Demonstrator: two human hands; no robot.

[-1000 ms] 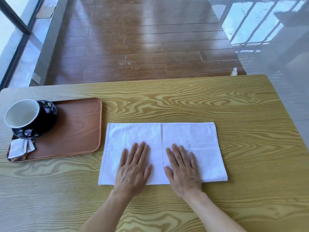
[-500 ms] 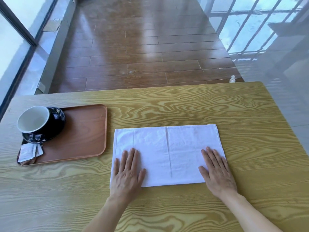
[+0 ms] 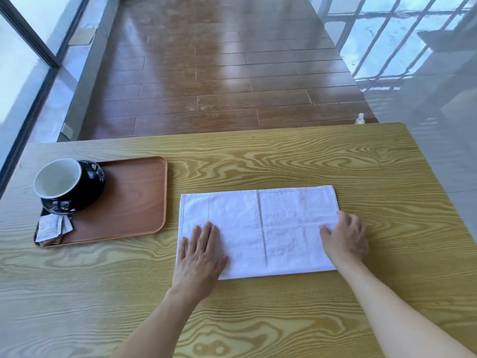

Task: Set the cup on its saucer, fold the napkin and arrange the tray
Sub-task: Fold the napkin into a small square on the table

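My right hand (image 3: pixel 346 241) covers the right edge of the white cloth napkin (image 3: pixel 258 228), so I cannot tell if my fingers pinch it.

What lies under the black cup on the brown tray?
A black saucer sits under the white-lined black cup on the brown wooden tray. The cup hides the saucer's middle. Small paper packets lie beside it.

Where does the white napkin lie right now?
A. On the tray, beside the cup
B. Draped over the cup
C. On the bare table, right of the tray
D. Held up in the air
C: the napkin lies flat on the table, apart from the tray.
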